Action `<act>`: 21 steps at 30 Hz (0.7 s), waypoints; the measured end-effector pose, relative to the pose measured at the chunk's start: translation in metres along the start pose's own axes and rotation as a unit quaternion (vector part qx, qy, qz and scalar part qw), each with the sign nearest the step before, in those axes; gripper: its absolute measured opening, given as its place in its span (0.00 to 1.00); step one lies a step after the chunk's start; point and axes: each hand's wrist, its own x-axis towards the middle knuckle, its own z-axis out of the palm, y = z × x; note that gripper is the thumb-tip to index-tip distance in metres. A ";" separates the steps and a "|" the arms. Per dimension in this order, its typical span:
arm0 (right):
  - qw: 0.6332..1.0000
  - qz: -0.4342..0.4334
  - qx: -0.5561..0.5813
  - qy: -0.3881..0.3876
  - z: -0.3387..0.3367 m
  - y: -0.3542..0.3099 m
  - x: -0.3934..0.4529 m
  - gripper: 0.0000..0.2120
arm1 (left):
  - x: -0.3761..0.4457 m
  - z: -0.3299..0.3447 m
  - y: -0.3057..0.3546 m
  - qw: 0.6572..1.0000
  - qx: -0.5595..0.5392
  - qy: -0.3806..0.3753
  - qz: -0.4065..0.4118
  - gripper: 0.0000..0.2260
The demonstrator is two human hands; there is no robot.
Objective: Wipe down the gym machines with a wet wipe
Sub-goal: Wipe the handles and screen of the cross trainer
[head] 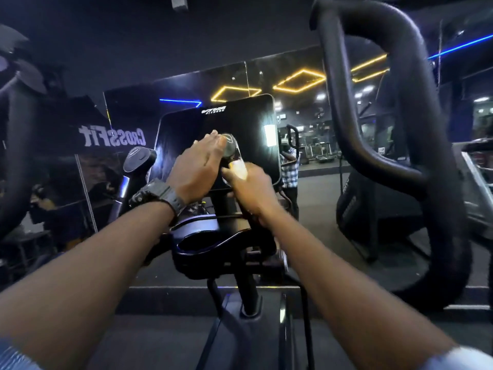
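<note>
Dim gym, wall mirror [306, 84] ahead of us reflecting yellow and blue light strips and mirrored "CrossFit" lettering [112, 136] left of the console. Biggest thing in view is the thick black looped handlebar [400, 129], right of the console and close to the camera. The console [240, 124], a dark glossy panel with a small logo near its top edge, sits centre on a black post [248, 289]; a moulded black tray [213, 241] sits just below the console. Left of the console we see a second grip handle [138, 158] with a silvery stem. Both our forearms reach in toward the console. Our left hand [197, 166], a black wristwatch [157, 194] on its wrist, is closed over the top of the right grip handle [229, 148] in front of the console, fingers curled on it. Our right hand [250, 190] is wrapped around the same handle's stem just below the left hand, and the wet wipe [238, 168] shows as a pale patch pinched at the thumb, pressed to the handle. A person in a checked shirt shows reflected in the mirror just right of the console.
</note>
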 end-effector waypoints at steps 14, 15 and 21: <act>0.962 0.052 0.236 -0.125 -0.005 0.051 -0.041 0.37 | 0.013 -0.004 -0.029 0.993 0.010 0.062 0.104 0.26; 0.943 0.086 0.275 -0.166 -0.006 0.034 -0.031 0.35 | 0.015 -0.004 -0.030 0.992 -0.002 0.064 0.108 0.27; 0.966 0.222 0.130 -0.011 0.002 0.017 -0.029 0.31 | 0.026 -0.008 -0.049 0.978 -0.054 0.004 0.200 0.27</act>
